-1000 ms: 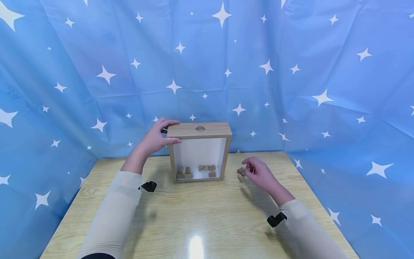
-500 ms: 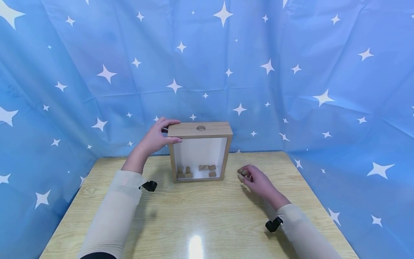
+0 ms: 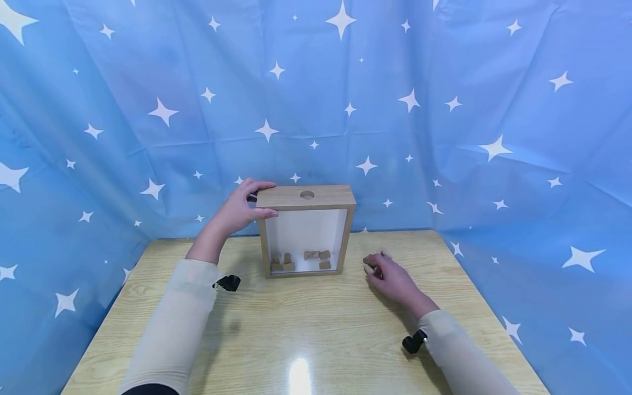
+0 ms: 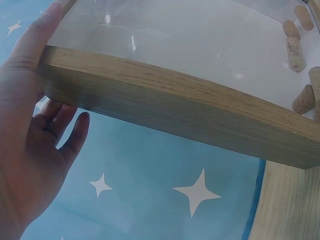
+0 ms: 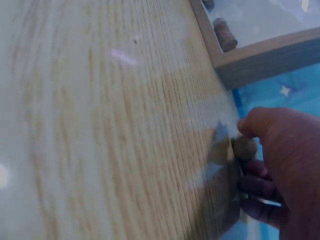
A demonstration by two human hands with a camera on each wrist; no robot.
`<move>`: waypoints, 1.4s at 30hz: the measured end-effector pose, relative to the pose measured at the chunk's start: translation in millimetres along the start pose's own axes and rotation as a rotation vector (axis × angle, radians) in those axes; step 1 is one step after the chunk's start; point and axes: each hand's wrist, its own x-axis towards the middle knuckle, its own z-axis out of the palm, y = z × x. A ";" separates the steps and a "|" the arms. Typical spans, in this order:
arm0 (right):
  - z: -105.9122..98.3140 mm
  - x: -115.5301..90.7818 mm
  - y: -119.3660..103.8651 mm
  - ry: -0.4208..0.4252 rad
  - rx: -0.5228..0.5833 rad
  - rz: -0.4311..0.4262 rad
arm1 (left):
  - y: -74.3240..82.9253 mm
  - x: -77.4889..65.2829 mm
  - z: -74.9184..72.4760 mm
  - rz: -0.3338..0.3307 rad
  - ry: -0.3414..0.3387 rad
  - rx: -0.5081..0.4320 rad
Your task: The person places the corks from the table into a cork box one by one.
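Two hands: left hand (image 3: 239,211) left of centre, right hand (image 3: 395,278) right of centre. Two pale sleeves (image 3: 170,323), lower left and lower right. Two black gadgets (image 3: 229,283), one per wrist. One box (image 3: 305,233) mid-frame, one round hole (image 3: 307,195) up top. Looks like seven corks (image 3: 288,267) inside. At least one loose cork (image 5: 245,148), fingers hide exact tally. One table (image 3: 316,318), one curtain (image 3: 306,99), dozens of stars (image 3: 341,21) tbh.

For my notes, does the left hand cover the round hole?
No, the left hand grips the wood-framed box at its corner; the round hole is uncovered.
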 end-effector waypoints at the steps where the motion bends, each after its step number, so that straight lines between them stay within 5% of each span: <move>1: 0.4 0.3 -0.4 0.000 -0.003 0.006 | 0.3 0.0 -0.2 0.000 -0.001 0.000; 18: 9.4 4.5 2.3 0.029 -0.025 -0.036 | 1.8 -0.4 -1.0 -0.003 0.004 -0.005; 33: -5.4 2.4 -4.7 0.058 0.232 0.090 | 2.1 -0.8 1.1 -0.009 0.007 0.000; 42: -20.3 6.7 -12.2 0.127 0.304 0.055 | 2.9 -0.4 1.7 -0.006 0.003 -0.004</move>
